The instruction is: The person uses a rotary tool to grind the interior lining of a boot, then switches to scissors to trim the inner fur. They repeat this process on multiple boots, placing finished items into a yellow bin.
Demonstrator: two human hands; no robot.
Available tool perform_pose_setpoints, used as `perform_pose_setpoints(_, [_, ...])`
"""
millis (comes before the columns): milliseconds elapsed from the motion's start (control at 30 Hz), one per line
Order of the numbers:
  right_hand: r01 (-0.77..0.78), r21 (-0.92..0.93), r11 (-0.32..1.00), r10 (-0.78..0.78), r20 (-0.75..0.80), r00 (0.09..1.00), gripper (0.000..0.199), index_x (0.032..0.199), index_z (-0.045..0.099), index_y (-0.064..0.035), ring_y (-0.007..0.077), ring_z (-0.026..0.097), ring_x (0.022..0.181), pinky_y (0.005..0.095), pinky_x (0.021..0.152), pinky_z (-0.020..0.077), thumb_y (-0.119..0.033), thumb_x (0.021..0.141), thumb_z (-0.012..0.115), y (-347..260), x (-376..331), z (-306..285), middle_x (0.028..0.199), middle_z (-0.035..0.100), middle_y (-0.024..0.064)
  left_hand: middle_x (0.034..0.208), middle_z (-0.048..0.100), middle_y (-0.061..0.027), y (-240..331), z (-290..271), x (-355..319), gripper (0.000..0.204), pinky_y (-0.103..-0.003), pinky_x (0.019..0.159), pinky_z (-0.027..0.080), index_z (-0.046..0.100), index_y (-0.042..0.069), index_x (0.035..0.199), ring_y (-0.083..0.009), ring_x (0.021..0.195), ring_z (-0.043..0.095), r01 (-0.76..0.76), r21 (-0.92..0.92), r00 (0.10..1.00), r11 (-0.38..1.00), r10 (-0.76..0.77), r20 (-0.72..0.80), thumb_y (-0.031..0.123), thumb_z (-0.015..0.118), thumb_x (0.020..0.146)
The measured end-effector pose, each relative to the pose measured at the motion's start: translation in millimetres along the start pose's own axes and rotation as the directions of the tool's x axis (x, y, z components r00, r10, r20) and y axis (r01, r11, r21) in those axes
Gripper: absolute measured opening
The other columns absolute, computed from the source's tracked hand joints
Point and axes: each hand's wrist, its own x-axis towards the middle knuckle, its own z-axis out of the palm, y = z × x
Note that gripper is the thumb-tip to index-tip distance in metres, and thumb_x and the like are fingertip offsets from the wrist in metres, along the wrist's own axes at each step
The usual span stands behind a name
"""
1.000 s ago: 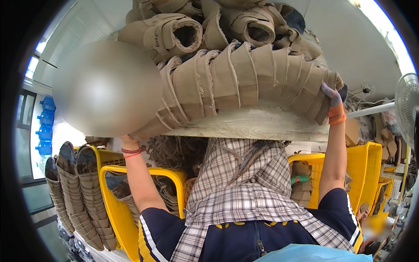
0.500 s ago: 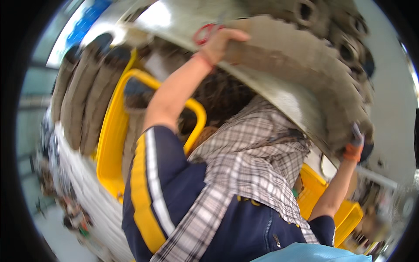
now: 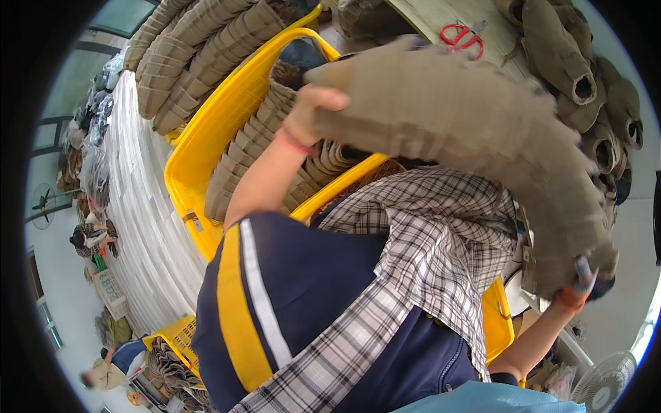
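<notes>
A long, curved stack of nested grey-brown fabric pieces, which look like shoe uppers, is stretched between my two hands and held off the table. My left hand grips its left end, the thumb lying on the outer side. At the lower right end my right hand presses against the stack, a covering on its fingers and an orange band at the wrist. The stack hides part of that hand. Beneath my left arm, a yellow basket holds similar stacks.
Red-handled scissors lie on the pale table beyond the stack. More grey-brown pieces are heaped at right. Further stacks stand behind the basket. A fan is at lower right; people appear far left.
My view has turned left. Both hands have carried the stack off the table toward the yellow basket, its left end now above the basket's edge. The scissors now show fully.
</notes>
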Motion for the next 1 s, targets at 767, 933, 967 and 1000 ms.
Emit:
perform_pose_setpoints(767, [0.080, 0.528, 0.846, -0.521, 0.782, 0.344, 0.054, 0.116, 0.056, -0.0040, 0.0213, 0.057, 0.096, 0.0323, 0.083, 0.0449, -0.033, 0.073, 0.074, -477.1, 266.7, 450.6, 0.109, 0.061, 0.0104, 0.130, 0.044, -0.0186, 44.2, -180.3, -439.0, 0.079, -0.049, 0.095, 0.041, 0.038, 0.000, 0.132, -0.0357, 0.116, 0.047, -0.389, 0.506, 0.021, 0.770, 0.557, -0.830, 0.038, 0.060, 0.067])
perform_pose_setpoints(933, [-0.067, 0.401, 0.913, -0.198, 0.584, 0.787, 0.075, 0.130, 0.042, -0.0011, 0.0289, 0.057, 0.101, 0.0339, 0.087, 0.0441, -0.040, 0.073, 0.073, -387.0, 252.2, 529.5, 0.115, 0.058, 0.0181, 0.127, 0.049, -0.0133, 0.4, -305.4, -462.5, 0.077, -0.041, 0.091, 0.043, 0.035, -0.003, 0.134, -0.0306, 0.113, 0.049, 0.385, 0.348, -0.234, 0.855, 0.455, -0.859, 0.036, 0.069, 0.078])
perform_pose_setpoints(967, [-0.128, 0.311, 0.942, -0.085, 0.589, 0.804, 0.079, 0.134, 0.036, -0.0013, 0.0300, 0.056, 0.103, 0.0335, 0.087, 0.0443, -0.039, 0.074, 0.072, -354.3, 250.6, 544.1, 0.116, 0.057, 0.0192, 0.130, 0.046, -0.0142, -7.6, -318.4, -423.8, 0.079, -0.044, 0.093, 0.040, 0.034, -0.002, 0.135, -0.0318, 0.115, 0.046, 0.418, 0.263, -0.362, 0.869, 0.425, -0.830, 0.039, 0.069, 0.077])
perform_pose_setpoints(1000, [-0.169, 0.192, 0.967, -0.004, 0.674, 0.739, 0.079, 0.136, 0.033, -0.0020, 0.0301, 0.054, 0.107, 0.0335, 0.090, 0.0424, -0.037, 0.075, 0.070, -338.3, 249.6, 541.8, 0.120, 0.055, 0.0182, 0.133, 0.042, -0.0151, -14.3, -320.2, -381.2, 0.081, -0.048, 0.095, 0.036, 0.033, -0.001, 0.135, -0.0330, 0.118, 0.044, 0.395, 0.177, -0.473, 0.901, 0.365, -0.802, 0.042, 0.068, 0.076])
